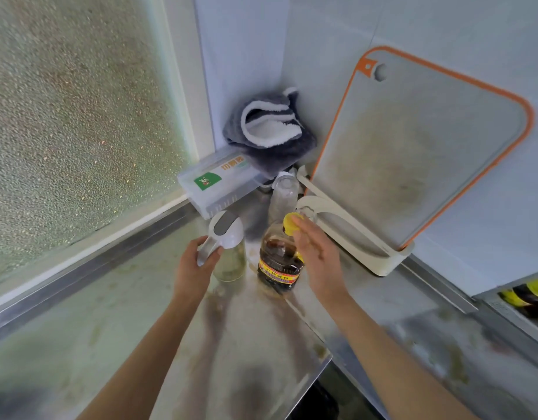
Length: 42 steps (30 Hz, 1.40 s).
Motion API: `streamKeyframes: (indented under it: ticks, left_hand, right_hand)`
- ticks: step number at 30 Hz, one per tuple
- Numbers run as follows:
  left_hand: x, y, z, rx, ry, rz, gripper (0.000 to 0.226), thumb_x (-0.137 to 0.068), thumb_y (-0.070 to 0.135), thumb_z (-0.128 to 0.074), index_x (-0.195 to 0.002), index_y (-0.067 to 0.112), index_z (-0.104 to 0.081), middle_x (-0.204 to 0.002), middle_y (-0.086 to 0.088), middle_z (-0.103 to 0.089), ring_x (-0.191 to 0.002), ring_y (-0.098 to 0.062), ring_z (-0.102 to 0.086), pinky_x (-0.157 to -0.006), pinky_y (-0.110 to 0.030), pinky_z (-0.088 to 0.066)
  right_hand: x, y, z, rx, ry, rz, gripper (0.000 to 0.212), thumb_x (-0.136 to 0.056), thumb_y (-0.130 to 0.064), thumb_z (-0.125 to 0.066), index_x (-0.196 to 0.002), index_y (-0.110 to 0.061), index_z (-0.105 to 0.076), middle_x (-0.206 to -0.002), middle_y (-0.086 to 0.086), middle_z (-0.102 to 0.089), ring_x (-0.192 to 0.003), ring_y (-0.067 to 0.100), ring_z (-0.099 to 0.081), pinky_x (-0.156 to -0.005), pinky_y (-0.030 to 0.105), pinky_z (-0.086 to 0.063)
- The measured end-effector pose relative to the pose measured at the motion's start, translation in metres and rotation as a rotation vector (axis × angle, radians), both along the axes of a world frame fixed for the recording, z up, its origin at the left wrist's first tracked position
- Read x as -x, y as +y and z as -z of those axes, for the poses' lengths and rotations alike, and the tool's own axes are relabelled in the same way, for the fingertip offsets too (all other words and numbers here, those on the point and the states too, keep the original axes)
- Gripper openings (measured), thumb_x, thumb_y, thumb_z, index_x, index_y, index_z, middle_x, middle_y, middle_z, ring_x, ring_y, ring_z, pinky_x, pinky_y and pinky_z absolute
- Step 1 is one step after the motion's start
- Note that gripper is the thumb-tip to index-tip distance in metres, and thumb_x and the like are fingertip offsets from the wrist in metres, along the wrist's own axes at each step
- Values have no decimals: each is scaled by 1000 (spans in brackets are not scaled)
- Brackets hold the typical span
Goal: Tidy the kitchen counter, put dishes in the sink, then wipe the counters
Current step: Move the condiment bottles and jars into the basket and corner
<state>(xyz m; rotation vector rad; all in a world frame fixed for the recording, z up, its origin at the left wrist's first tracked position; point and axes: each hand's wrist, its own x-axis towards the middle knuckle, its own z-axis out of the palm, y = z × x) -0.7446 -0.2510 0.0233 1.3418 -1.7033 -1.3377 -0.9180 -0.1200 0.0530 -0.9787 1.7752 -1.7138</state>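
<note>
A clear oil dispenser with a white and grey lid stands on the steel counter. My left hand grips its white handle. Right beside it stands a dark sauce bottle with a yellow cap and a red-yellow label. My right hand rests against the bottle's right side, fingertips at the cap. An empty clear bottle stands just behind them in the corner. A grey and white cloth lies bunched in the corner on a white box.
A white box with a green label lies against the frosted window. A grey cutting board with orange rim leans on the wall in a cream holder. Bottles show at the right edge. The counter is stained.
</note>
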Motion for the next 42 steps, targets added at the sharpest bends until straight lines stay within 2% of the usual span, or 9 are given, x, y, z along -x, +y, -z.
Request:
streamKeyframes:
  ticks: [3,8,12,15,18,28,33,38,42]
  left_hand:
    - [3,-2,-3,-9,6,-6,34,-85,23,-65,-115,9,-58,-98,-12,-64,-88,-27,-59,-74,-29,-42]
    - [5,5,-10,-13,45,-5,27,-85,18,-65,-110,9,-65,-78,-2,-60,-67,-10,-50,-63,-27,-38]
    - [1,13,-16,-76,133,-54,27,-83,15,-67,-110,12,-67,-72,4,-59,-63,-8,-48,-66,-28,-37]
    - [0,23,-28,-119,194,-57,27,-83,15,-66,-110,17,-65,-82,-1,-64,-72,-12,-54,-70,-30,-37]
    - [2,36,-34,-183,240,-44,29,-83,21,-67,-112,20,-64,-82,0,-65,-73,-11,-59,-75,-32,-41]
    - [68,120,-38,-265,290,153,21,-85,32,-64,-80,14,-53,-73,-4,-58,-63,-11,-50,-55,-28,-30]
    - [119,178,-42,-278,322,339,16,-83,29,-66,-78,18,-55,-72,1,-56,-73,-13,-51,-60,-29,-30]
    - [171,255,-36,-334,336,472,16,-83,24,-66,-76,16,-54,-67,4,-53,-77,-17,-49,-60,-29,-28]
    - [212,323,-29,-382,349,576,11,-84,24,-65,-81,17,-58,-65,10,-55,-74,-12,-49,-68,-29,-32]
  right_hand:
    - [2,11,14,-59,-120,82,55,-90,-38,-54,-141,-32,-34,-143,-17,-40,-134,3,-34,-109,32,-29]
    - [2,16,33,-247,-58,121,31,-87,-52,-51,-102,-29,-64,-107,-3,-66,-102,8,-60,-90,27,-46]
    - [-1,16,28,-245,-214,60,25,-86,-32,-63,-89,-8,-64,-83,-2,-63,-74,1,-56,-73,17,-42]
    - [-4,19,24,-235,-360,93,43,-75,-46,-70,-93,-7,-66,-86,2,-70,-80,12,-63,-79,28,-46]
    - [-1,37,14,-201,-447,226,36,-82,-43,-65,-94,-9,-67,-88,3,-73,-87,20,-66,-84,34,-48]
    - [13,191,-20,8,-429,517,17,-87,-11,-59,-72,-5,-58,-62,-3,-60,-61,6,-55,-65,15,-43]
    - [32,283,-18,59,-403,710,25,-78,-30,-68,-73,-5,-63,-69,5,-61,-70,15,-55,-77,32,-40]
    - [55,368,-16,125,-391,913,70,-49,-66,-78,-76,-3,-64,-71,9,-62,-70,20,-55,-73,33,-42]
    - [77,434,-13,161,-366,1025,63,-52,-65,-77,-73,-7,-65,-71,9,-61,-69,18,-54,-69,30,-42]
